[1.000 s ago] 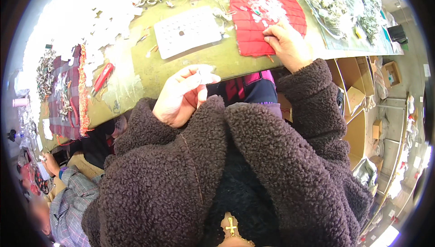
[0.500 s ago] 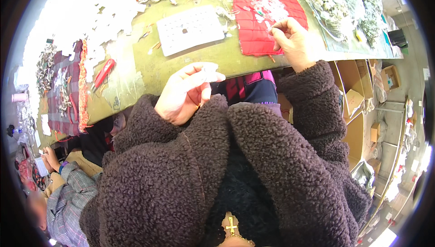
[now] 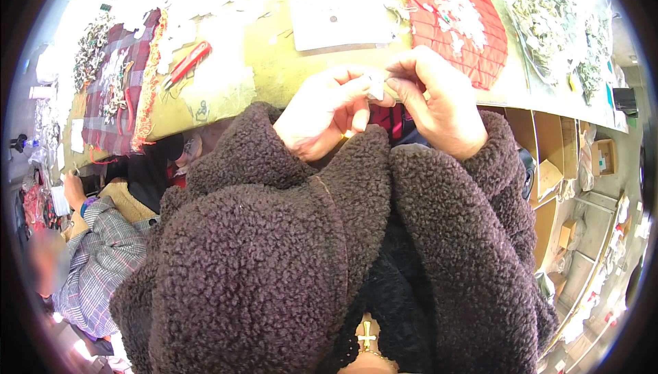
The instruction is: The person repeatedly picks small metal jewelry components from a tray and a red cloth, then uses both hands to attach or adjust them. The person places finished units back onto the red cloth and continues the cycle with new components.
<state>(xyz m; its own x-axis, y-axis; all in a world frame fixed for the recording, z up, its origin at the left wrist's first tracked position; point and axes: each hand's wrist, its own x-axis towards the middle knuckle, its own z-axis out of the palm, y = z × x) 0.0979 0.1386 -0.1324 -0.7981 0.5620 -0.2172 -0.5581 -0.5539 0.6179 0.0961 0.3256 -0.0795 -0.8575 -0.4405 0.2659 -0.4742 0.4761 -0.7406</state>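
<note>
My left hand (image 3: 327,108) pinches a small white piece (image 3: 376,88) between thumb and fingertips, just over the table's near edge. Its other fingers are curled. Meeting it from the right, my right hand (image 3: 442,103) has thumb and forefinger pressed together beside the piece. Whatever lies between those right fingertips is too small to make out. Beyond my hands lies a white board (image 3: 343,28) with a small dark spot. To its right, a red quilted cloth (image 3: 492,48) bears a heap of small whitish pieces (image 3: 456,10).
A red-handled tool (image 3: 188,64) lies left on the green table (image 3: 229,93), near a plaid cloth (image 3: 144,58) with loose pieces. A clear bag (image 3: 541,31) of greyish pieces sits far right. Cardboard boxes (image 3: 552,141) stand below right. Another person in a checked coat (image 3: 103,264) is at left.
My right hand has come left from the red cloth to my left hand's fingertips. The left hand keeps its white piece. The table has shifted in view as my head turned.
</note>
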